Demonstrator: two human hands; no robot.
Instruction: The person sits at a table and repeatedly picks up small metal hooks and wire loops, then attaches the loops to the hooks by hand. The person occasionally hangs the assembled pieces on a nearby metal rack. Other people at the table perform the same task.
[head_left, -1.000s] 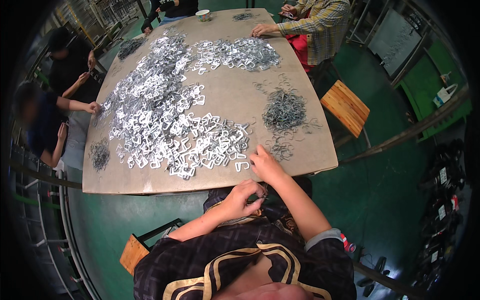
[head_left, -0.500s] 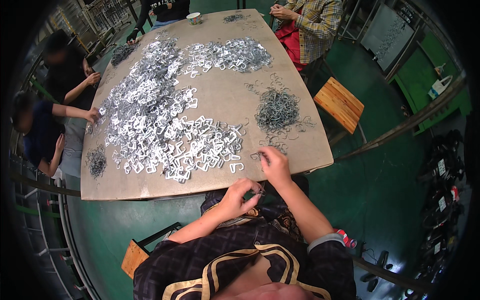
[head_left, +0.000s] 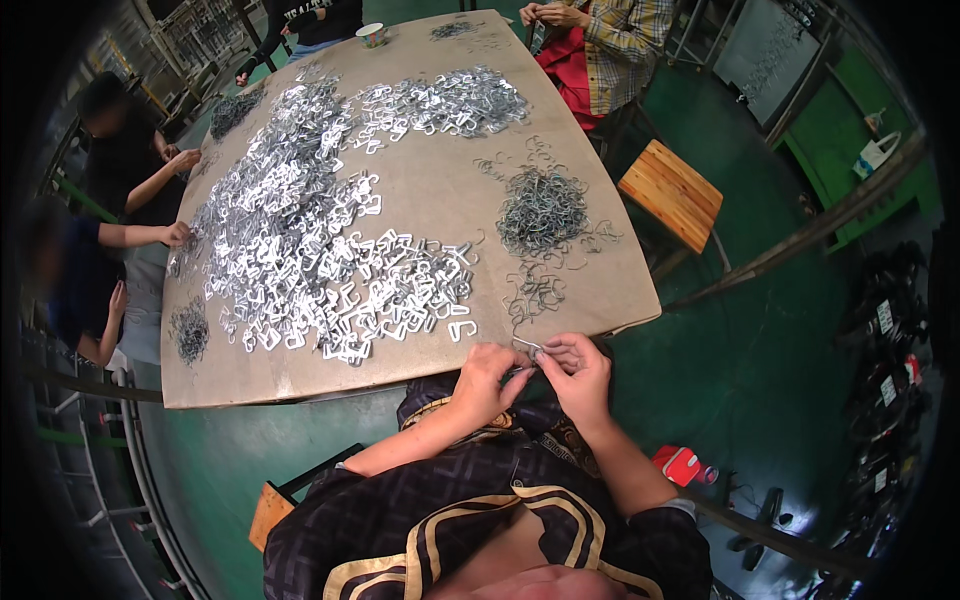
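Observation:
Both my hands meet just off the table's near edge, in front of my lap. Closed in a pinch, my right hand (head_left: 580,382) grips a thin bent wire clip (head_left: 524,342), one end of which sticks out toward the table. My left hand (head_left: 484,384) is closed right beside it, thumb and forefinger together; what they pinch is mostly hidden. Loose wire clips (head_left: 533,292) lie on the table just beyond my hands, and a dense heap of wire clips (head_left: 541,210) is farther off. To the left spreads a large pile of shiny flat metal hooks (head_left: 300,200).
The brown-topped table (head_left: 420,190) has a small dark heap (head_left: 188,332) at its left edge and a paper cup (head_left: 371,36) at the far end. Several people work around it. Wooden stools (head_left: 672,193) stand at right and lower left. A red box (head_left: 677,465) sits low at right.
My right hand has come back from above the loose clips at the table edge to meet my left hand, bringing a wire clip. The view has shifted slightly.

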